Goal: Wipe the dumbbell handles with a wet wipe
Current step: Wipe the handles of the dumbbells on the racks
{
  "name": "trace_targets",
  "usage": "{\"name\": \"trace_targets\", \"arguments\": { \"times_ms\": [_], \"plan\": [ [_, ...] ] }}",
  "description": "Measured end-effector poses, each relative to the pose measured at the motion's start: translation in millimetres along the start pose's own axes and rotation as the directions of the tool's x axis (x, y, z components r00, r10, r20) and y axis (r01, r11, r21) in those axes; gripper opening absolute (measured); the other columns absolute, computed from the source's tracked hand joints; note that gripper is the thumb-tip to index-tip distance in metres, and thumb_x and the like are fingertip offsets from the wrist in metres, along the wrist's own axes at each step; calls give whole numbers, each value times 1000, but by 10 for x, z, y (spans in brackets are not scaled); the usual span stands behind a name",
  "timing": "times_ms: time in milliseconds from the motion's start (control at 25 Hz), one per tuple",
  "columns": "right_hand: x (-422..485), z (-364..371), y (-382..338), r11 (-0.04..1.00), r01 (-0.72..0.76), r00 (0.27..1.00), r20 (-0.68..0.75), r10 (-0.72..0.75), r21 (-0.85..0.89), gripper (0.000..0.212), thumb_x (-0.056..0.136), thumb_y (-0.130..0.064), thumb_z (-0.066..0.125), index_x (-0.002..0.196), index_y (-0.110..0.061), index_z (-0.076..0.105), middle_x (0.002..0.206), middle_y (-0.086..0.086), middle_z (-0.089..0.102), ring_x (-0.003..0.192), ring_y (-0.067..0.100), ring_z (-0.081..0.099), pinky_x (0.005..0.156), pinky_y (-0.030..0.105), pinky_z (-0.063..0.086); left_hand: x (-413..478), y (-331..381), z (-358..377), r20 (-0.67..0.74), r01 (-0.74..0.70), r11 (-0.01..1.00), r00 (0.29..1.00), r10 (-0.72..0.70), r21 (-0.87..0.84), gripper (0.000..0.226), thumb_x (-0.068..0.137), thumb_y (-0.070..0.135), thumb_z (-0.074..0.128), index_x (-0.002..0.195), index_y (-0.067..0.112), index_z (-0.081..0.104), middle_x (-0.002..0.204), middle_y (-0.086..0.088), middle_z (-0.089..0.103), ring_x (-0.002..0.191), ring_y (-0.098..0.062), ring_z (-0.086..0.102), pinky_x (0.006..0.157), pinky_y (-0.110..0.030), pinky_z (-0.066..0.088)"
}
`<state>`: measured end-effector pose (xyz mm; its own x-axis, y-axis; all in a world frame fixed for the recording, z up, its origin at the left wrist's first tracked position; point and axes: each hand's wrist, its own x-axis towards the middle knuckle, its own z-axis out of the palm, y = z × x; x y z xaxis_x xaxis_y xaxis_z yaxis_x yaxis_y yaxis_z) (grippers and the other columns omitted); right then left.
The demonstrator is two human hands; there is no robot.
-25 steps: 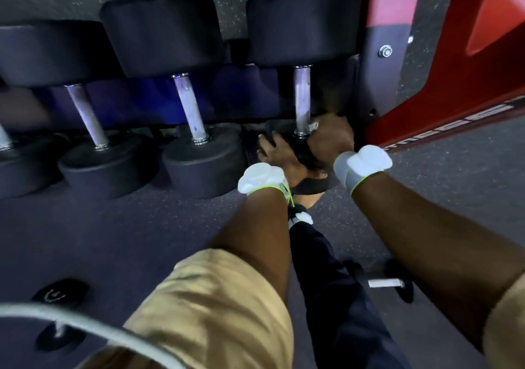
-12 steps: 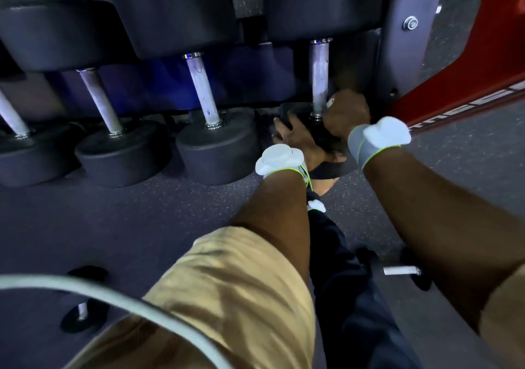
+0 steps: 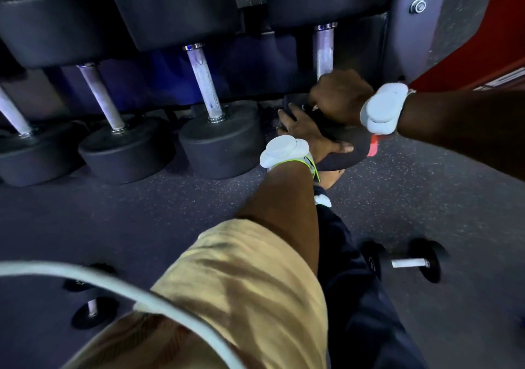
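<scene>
- The right hand (image 3: 339, 97) is curling into a fist around the bottom end of the dumbbell handle (image 3: 323, 50) at the far right of the row, just above where the bar is meeting the lower head (image 3: 341, 144).
- The wet wipe is not showing clearly. Only a pale sliver is peeking out under the fist, and I cannot tell whether that is the wipe.
- The left hand (image 3: 302, 130) is lying on that lower head with its fingers spread over the top and its thumb reaching along the front edge. It is pressing rather than clenching.
- The 2 hands are sitting close together on the same dumbbell, the right just above the left.
- This dumbbell is standing tilted, its lower head on the speckled floor (image 3: 142, 212) and its upper head leaning back against the rack.
- 3 more handles are leaning the same way to its left: the nearest handle (image 3: 203, 81), the middle handle (image 3: 100, 97) and the far-left handle (image 3: 12, 113).
- A white wrist device (image 3: 383, 107) is sitting on the right wrist, and another white device (image 3: 284, 148) on the left.
- A small dumbbell (image 3: 409, 262) is lying on the floor at the right, well apart from the row, and a second small one (image 3: 91, 309) is lying at the lower left.
- A red frame (image 3: 505, 27) is filling the upper right corner.
</scene>
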<state>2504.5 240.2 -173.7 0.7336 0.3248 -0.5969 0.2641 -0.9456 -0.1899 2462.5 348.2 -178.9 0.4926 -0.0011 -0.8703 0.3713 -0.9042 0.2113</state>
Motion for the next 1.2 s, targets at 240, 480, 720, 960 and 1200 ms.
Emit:
{"name": "trace_targets", "arguments": {
  "times_ms": [240,480,720,960,1200],
  "plan": [
    [-111,-86,-112,981,30,992,129,-5,-192,24,93,-13,47,89,-4,69,89,17,67,81,37,65,59,34,40,11,-11,-19,35,6,1000,999,-7,17,157,42,57,93,155,13,-8,162,-12,-7,148,-39,6,119,-52,18],
    [-128,-105,70,998,52,991,129,-47,-32,23,91,-22,53,97,-11,72,94,18,67,87,38,65,65,32,41,19,-8,-19,15,9,999,1000,-10,36,156,41,59,92,155,12,-5,162,-13,-4,148,-39,9,119,-51,20],
    [-415,-66,116,816,-415,875,-70,479,402,34,82,-22,56,111,-21,73,108,14,70,107,37,60,94,43,45,19,1,-18,29,4,1000,1000,-5,25,155,42,56,94,155,12,-3,161,-12,-4,147,-41,10,119,-50,21],
    [74,-85,-115,340,-592,576,90,812,731,32,91,-20,46,103,-7,73,107,17,71,107,33,65,88,35,50,26,-6,-6,-2,-11,999,1000,12,34,147,48,53,92,154,13,0,160,-15,1,145,-42,17,117,-50,24],
    [-44,136,-70,227,-581,523,145,840,782,35,78,-32,50,92,-14,76,93,8,75,97,27,69,87,34,56,26,0,-8,29,-4,1000,1000,4,-10,151,42,52,95,154,16,0,161,-11,-3,146,-41,12,117,-53,22]
  ]
}}
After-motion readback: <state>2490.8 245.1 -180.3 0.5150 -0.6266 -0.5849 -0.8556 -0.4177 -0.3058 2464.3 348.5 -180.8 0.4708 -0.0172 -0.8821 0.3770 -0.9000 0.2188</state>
